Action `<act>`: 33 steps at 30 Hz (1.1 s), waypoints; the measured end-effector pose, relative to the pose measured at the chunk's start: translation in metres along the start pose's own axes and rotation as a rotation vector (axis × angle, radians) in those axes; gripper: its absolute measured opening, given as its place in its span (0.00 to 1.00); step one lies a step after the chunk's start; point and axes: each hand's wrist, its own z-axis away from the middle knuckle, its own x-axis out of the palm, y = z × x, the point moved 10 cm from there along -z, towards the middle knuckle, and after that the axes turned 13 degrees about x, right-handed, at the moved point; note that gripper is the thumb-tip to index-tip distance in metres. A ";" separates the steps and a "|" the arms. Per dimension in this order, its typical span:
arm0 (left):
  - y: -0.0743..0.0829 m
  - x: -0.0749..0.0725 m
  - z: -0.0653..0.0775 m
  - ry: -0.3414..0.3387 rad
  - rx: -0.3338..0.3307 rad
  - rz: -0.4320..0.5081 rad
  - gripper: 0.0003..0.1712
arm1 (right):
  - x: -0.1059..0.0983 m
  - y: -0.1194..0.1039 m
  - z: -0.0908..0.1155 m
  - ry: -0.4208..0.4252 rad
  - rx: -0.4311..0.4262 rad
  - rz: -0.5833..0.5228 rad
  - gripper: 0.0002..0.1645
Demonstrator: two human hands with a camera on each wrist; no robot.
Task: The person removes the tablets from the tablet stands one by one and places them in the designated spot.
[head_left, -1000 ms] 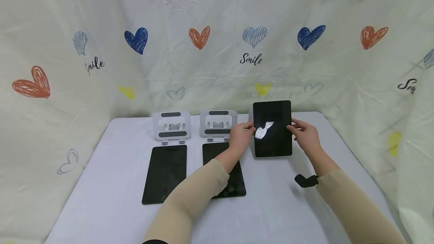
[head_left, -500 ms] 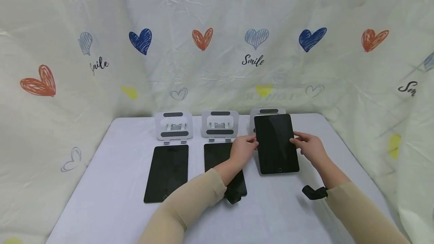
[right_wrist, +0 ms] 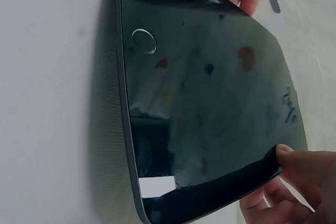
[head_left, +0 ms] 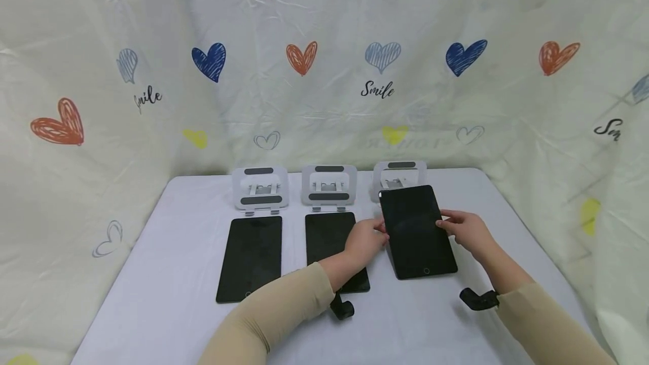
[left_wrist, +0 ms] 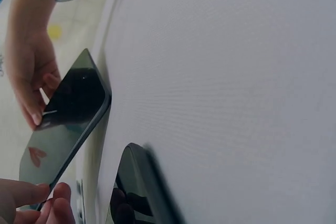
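Note:
A black tablet (head_left: 418,235) with a round home button leans back over the right part of the table, its lower edge close to the cloth. My left hand (head_left: 366,239) pinches its left edge, and my right hand (head_left: 469,232) pinches the right edge, thumb on the screen. In the right wrist view, the glossy tablet screen (right_wrist: 210,93) mirrors the hearts of the backdrop. Right behind the tablet stands a white tablet stand (head_left: 400,173), its lower part covered. A second tablet (head_left: 329,235) lies flat beneath my left forearm, partly hidden by it.
Two more white stands, the left stand (head_left: 260,187) and the middle stand (head_left: 329,185), line the back edge. Another flat tablet (head_left: 250,252) lies before the left one. White cloth covers the table (head_left: 167,275); a curtain (head_left: 324,111) printed with hearts hangs behind.
Both hands have brought the tablet down and toward the front, away from the right stand, which now shows behind it. The tablet has also turned slightly.

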 end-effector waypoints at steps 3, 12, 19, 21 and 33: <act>0.003 0.005 0.001 -0.048 0.022 -0.122 0.20 | 0.001 0.003 0.001 -0.014 -0.004 0.012 0.34; 0.007 0.024 0.007 -0.210 0.045 -0.343 0.15 | 0.008 0.020 0.002 -0.102 0.039 0.024 0.34; 0.007 0.028 0.007 -0.293 0.000 -0.527 0.06 | 0.012 0.028 -0.001 -0.119 0.067 0.011 0.33; 0.002 0.030 0.006 -0.327 -0.042 -0.568 0.10 | 0.013 0.031 -0.003 -0.121 0.077 0.009 0.32; 0.000 0.032 0.003 -0.367 -0.083 -0.613 0.22 | 0.023 0.041 -0.014 -0.111 0.130 0.056 0.30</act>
